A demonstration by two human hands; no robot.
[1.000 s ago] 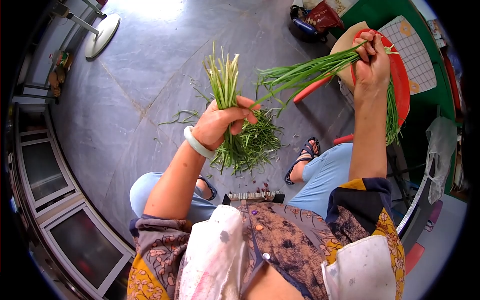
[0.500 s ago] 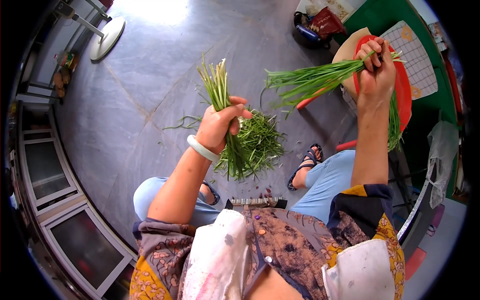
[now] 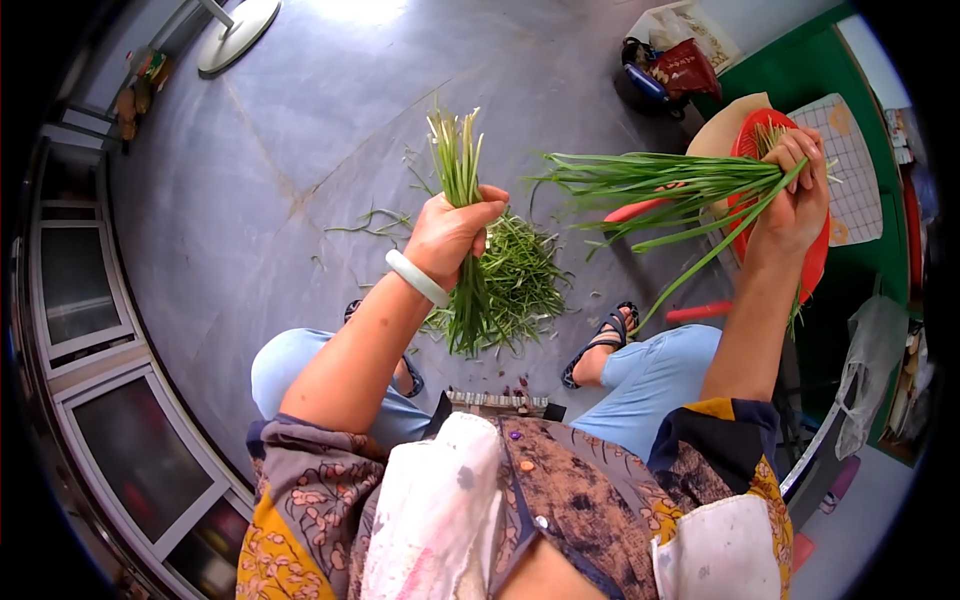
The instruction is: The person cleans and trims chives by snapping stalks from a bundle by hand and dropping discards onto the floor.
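Gripping left hand: is holding a stalk bunch, pale ends pointing up.
Gripping right hand: is holding longer green leaves, fanning leftward before the red stool.

We see green chives | white bangle | light-blue trousers | red stool | white mat, dark grid | grey floor

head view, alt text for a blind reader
A person's left hand grips a tight bunch of chive-like greens, the right hand a fanned bunch. A pile of green scraps lies on the grey floor; a red stool stands at right.
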